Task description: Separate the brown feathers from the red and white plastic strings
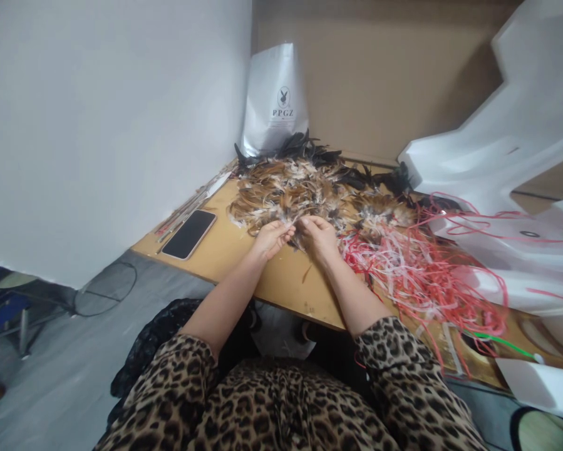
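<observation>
Over table (pixel 229 254), head view: left hand (pixel 274 238) and right hand (pixel 322 238) pinching pale feather (pixel 290 220) between fingertips, almost meeting, at near edge of feather pile (pixel 276 181). Step in hand looking like fine two-handed fingertip work; next move probably calling for steady, light pinch. Long axis seeming to be running crosswise, hand to hand; which way tip is pointing, can't tell.

Brown-and-white feathers (pixel 274 181) lie in a loose heap on the table (pixel 230 252).
</observation>
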Demonstrator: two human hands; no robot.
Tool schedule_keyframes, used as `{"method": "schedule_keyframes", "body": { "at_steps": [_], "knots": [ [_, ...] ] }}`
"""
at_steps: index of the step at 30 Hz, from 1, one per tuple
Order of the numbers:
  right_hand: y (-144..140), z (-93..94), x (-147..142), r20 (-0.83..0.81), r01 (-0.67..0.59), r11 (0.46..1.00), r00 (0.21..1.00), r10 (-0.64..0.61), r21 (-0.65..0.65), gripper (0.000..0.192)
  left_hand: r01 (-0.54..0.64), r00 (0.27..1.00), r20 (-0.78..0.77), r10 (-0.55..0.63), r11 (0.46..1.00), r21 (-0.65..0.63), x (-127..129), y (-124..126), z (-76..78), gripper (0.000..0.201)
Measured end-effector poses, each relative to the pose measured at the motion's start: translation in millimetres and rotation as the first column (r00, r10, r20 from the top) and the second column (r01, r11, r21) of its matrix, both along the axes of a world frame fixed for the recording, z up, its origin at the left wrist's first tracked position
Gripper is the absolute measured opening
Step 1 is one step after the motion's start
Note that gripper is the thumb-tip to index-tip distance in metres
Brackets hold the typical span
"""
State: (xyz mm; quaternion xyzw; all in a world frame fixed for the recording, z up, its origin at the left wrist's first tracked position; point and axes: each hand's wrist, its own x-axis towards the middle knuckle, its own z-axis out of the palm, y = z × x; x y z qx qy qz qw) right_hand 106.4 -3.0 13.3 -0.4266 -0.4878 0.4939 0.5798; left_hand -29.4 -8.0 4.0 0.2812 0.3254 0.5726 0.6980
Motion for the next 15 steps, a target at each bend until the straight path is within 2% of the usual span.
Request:
{"method": "schedule_keyframes", "body": {
  "at_steps": [4, 9, 13, 15],
  "knots": [
    [-1.7, 3.4, -4.4, -0.031, -0.011, 0.998, 0.999, 0.009, -0.062, 0.032, -0.041, 0.990, -0.133, 0.051, 0.996, 0.077, 3.5, -1.4, -1.4, 0.016],
    [-0.1, 0.8, -3.8, -0.076, -0.048, 0.994, 0.996, 0.041, -0.094, 0.032, -0.020, 0.983, -0.180, 0.036, 0.996, 0.091, 5.2, -3.3, -0.6, 0.023],
    [0.2, -5.9, -7.5, 0.040, -0.033, 0.999, 0.999, 0.033, -0.013, 0.031, 0.056, 0.974, -0.221, -0.043, 0.997, 0.056, 4.6, -4.6, 0.2, 0.022],
    [0.7, -2.6, -7.8, 0.094, -0.033, 0.999, 0.995, 0.030, 0.030, 0.029, 0.075, 0.967, -0.249, -0.059, 0.996, 0.054, 4.1, -4.5, -0.8, 0.023]
  ]
}}
